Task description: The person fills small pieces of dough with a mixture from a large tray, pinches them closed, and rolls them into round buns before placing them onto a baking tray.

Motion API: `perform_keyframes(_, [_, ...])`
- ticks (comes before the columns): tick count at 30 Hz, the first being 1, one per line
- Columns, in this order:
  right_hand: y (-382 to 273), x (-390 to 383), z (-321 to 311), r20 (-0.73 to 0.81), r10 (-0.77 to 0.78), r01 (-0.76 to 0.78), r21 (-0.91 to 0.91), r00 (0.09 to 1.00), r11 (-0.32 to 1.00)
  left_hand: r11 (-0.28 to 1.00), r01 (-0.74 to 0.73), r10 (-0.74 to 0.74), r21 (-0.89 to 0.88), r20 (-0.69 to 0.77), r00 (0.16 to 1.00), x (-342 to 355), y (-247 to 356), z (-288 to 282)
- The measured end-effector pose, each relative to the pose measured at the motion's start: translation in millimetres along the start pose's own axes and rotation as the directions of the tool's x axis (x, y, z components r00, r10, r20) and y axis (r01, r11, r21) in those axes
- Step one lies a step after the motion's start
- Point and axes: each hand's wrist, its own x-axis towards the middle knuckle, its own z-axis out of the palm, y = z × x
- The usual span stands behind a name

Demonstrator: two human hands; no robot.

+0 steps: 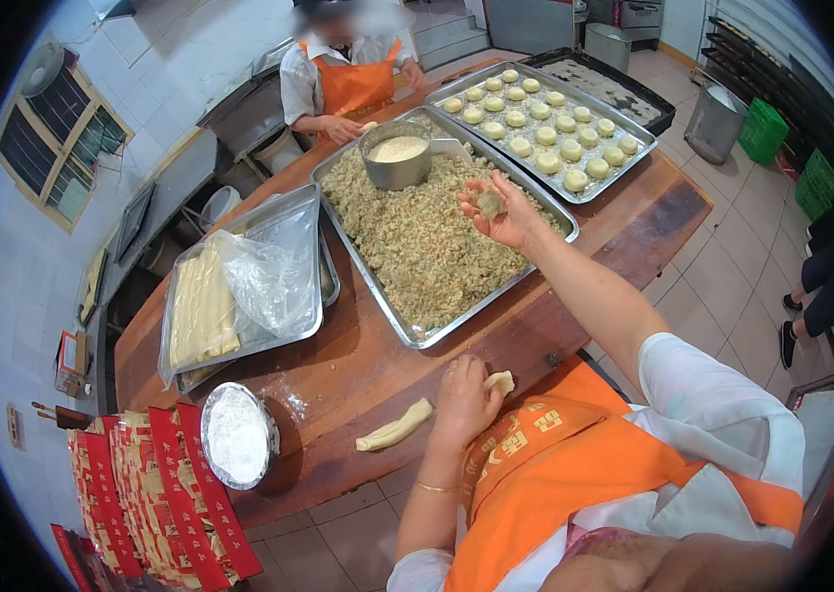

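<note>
So I'm standing right by this wooden table (343,380); the person's right hand (502,210) is palm up over the right side of a big tray (421,341) of crumbly filling (437,242), fingers loosely bent around a greenish lump (490,204); the left hand (464,403) is down at the near edge, fingers curled in against a small dough piece (502,383), though I can't tell how tightly they grip; a longer dough strip (394,426) lies just left of it; farther left there's a bowl (272,444) of white powder; at the far right sits a tray of round buns (571,150); a co-worker (356,87) in orange stands at the far side.
</note>
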Motion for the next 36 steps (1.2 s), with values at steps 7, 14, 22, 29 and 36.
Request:
perform_keyframes(7, [13.8, 19.8, -22.0, 0.081, -0.116, 0.132, -0.227, 0.99, 0.965, 0.247, 0.248, -0.341, -0.937, 0.155, 0.927, -3.4, -73.2, 71.9])
perform_keyframes(14, [17.3, 24.5, -19.1, 0.143, -0.197, 0.239, -0.396, 0.97, 0.887, -0.429, 0.084, -0.15, -0.899, 0.163, 0.975, 19.2, -21.4, 15.8])
perform_keyframes(22, [1.3, -14.7, 16.9, 0.062, -0.038, 0.037, 0.021, 0.997, 0.999, -0.447, -0.032, -0.404, -0.894, 0.17, 0.899, 53.5, -17.8, 5.3])
perform_keyframes(29, [12.5, 11.3, -13.0, 0.175, -0.17, 0.208, -0.233, 0.97, 0.95, -0.457, -0.09, -0.456, -0.885, 0.146, 0.878, 86.3, -15.1, -3.6])
perform_keyframes(36, [9.5, -2.6, -13.3, 0.307, -0.182, 0.308, -0.439, 0.934, 0.844, -0.446, -0.166, -0.553, -0.88, 0.125, 0.824, 121.1, -22.9, 0.1])
